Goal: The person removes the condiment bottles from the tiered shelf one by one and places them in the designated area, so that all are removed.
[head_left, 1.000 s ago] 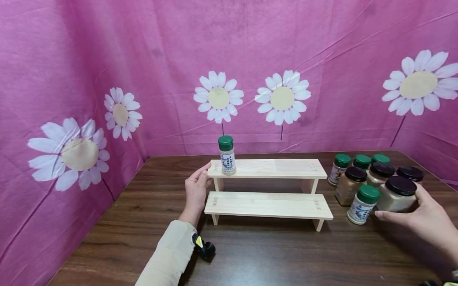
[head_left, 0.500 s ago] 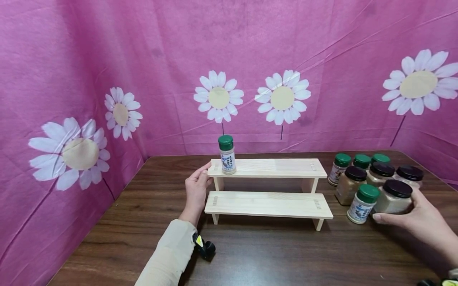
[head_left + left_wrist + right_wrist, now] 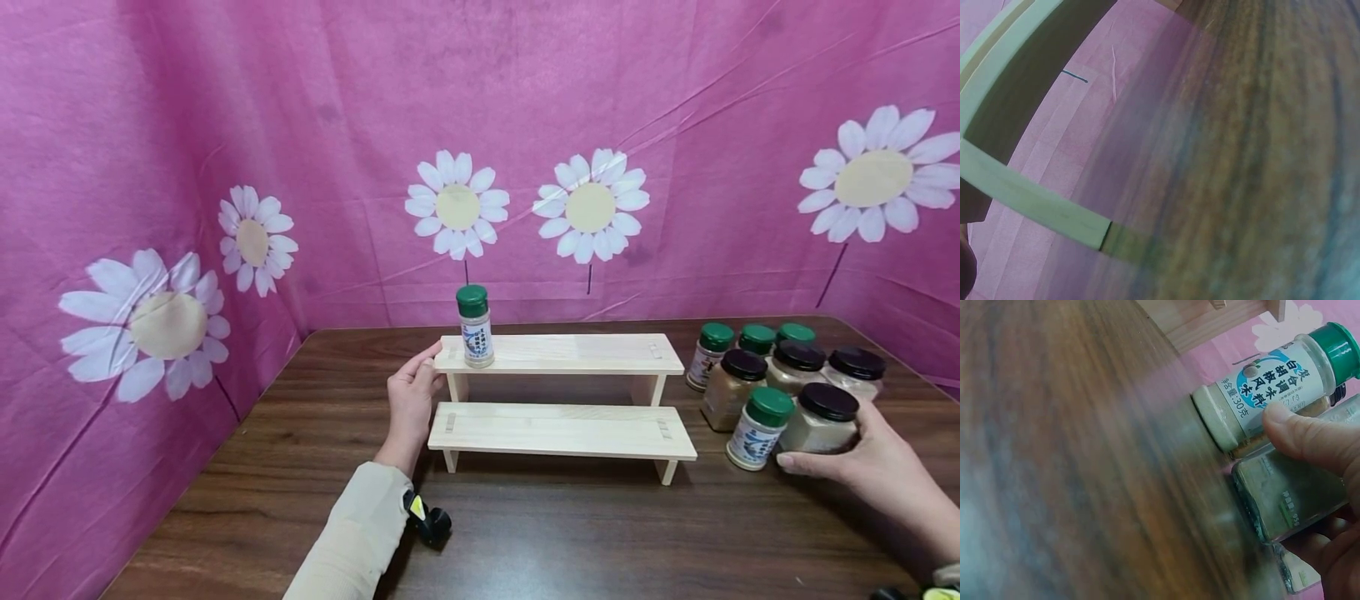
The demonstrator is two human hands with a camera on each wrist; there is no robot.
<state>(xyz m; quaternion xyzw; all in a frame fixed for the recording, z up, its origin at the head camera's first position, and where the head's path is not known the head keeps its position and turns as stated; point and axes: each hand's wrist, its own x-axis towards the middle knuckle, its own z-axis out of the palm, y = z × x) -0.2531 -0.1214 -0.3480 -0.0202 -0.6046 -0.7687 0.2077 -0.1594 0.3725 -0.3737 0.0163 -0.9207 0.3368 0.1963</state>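
Observation:
A two-tier wooden rack stands mid-table, with its upper shelf (image 3: 570,353) behind the lower shelf (image 3: 562,430). On the upper shelf's left end, a green-capped seasoning shaker (image 3: 476,327) stands upright. My left hand (image 3: 411,400) holds that shelf's left end; only a bit of finger (image 3: 965,265) shows in the left wrist view. To the right, my right hand (image 3: 877,458) grips a square, black-lidded spice jar (image 3: 817,427), thumb on the near side. Another green-capped shaker (image 3: 759,429) stands just left of this jar and shows its label in the right wrist view.
Behind the gripped jar, several black-lidded jars (image 3: 735,392) and green-capped shakers (image 3: 707,358) stand close together at the table's right. A pink cloth (image 3: 360,100) with daisies hangs behind the brown wooden table (image 3: 540,533).
My right hand and the black-lidded jar have shifted slightly left, opening a gap from the jar behind. My left hand, the rack and the shaker on it stay in place.

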